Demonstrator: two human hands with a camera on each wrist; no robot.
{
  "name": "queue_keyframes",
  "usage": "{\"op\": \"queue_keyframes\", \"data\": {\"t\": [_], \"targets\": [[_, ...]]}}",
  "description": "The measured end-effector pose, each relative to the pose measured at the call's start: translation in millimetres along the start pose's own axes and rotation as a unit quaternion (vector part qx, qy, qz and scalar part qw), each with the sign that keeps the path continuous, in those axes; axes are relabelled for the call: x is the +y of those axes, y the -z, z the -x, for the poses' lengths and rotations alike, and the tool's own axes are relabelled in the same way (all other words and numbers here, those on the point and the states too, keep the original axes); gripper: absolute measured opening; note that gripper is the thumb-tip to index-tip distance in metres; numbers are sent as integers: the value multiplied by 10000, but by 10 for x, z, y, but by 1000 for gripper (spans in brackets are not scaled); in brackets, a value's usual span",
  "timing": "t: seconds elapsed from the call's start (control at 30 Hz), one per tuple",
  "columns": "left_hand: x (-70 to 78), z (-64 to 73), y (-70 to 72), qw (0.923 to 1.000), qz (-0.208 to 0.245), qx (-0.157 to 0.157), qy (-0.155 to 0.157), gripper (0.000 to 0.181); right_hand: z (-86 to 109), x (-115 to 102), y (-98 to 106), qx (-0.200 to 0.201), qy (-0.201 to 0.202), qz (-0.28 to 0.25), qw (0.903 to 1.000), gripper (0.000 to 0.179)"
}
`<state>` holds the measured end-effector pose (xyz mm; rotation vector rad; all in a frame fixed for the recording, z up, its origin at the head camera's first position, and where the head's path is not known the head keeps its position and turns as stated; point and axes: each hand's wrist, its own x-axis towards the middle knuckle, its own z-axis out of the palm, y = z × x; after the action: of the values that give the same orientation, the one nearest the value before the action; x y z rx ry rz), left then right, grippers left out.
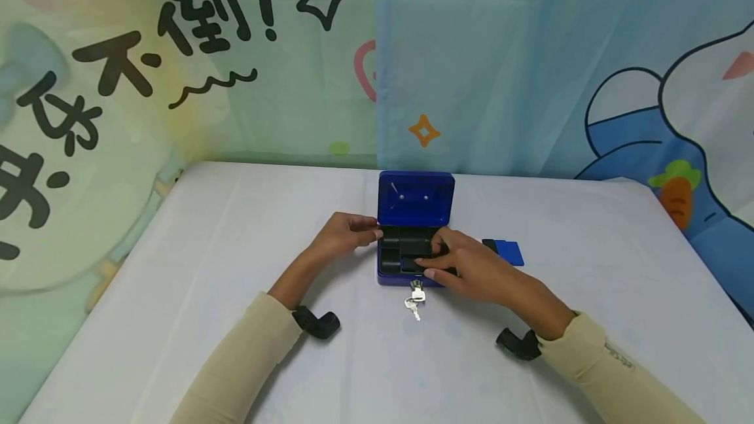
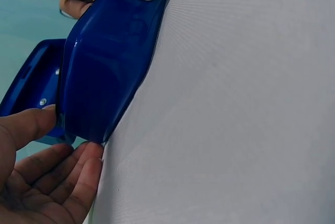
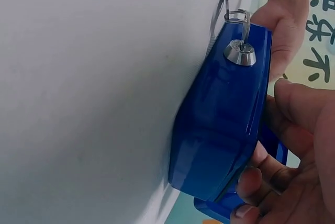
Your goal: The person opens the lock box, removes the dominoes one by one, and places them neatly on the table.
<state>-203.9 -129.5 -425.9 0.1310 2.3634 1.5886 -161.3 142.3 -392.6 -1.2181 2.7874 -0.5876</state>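
A blue metal cash box (image 1: 391, 279) stands on the white table, its lid (image 1: 415, 198) raised at the back. Inside sits a black tray (image 1: 390, 239) divided into compartments. My left hand (image 1: 351, 233) is at the box's left side; in the left wrist view its thumb touches the rim and its straight fingers lie along the side wall. My right hand (image 1: 471, 267) reaches over the right side, fingertips in the front part of the tray at a small dark piece (image 1: 410, 265). I cannot tell whether it pinches that piece. A key sits in the silver lock (image 3: 241, 54).
A second key (image 1: 413, 308) hangs from the ring in front of the box. To the right of the box lies a flat blue and black item (image 1: 508, 252), partly behind my right hand. A printed cloth backdrop (image 1: 483, 70) rises behind the table (image 1: 235, 267).
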Motion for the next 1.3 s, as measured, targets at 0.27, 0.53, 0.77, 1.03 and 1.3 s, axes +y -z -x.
{"op": "queue_keyframes", "data": {"t": [0.27,0.53,0.77,1.03,1.3], "targets": [[-11,-13,4,10000,-16,14,33,42,-62,-84,4,341,134,-36,9993,26],[-1,-8,4,10000,44,-63,4,43,-107,-150,-17,277,104,42,9996,26],[0,-5,6,10000,58,-66,-27,43,-149,-190,-24,21,-203,-530,9984,25],[-10,-8,9,9999,86,-66,-11,43,-168,-202,-36,19,-476,-809,9956,23],[-9,-9,12,9999,87,-53,-14,43,-189,-221,-65,181,-653,-1018,9925,21]]}}
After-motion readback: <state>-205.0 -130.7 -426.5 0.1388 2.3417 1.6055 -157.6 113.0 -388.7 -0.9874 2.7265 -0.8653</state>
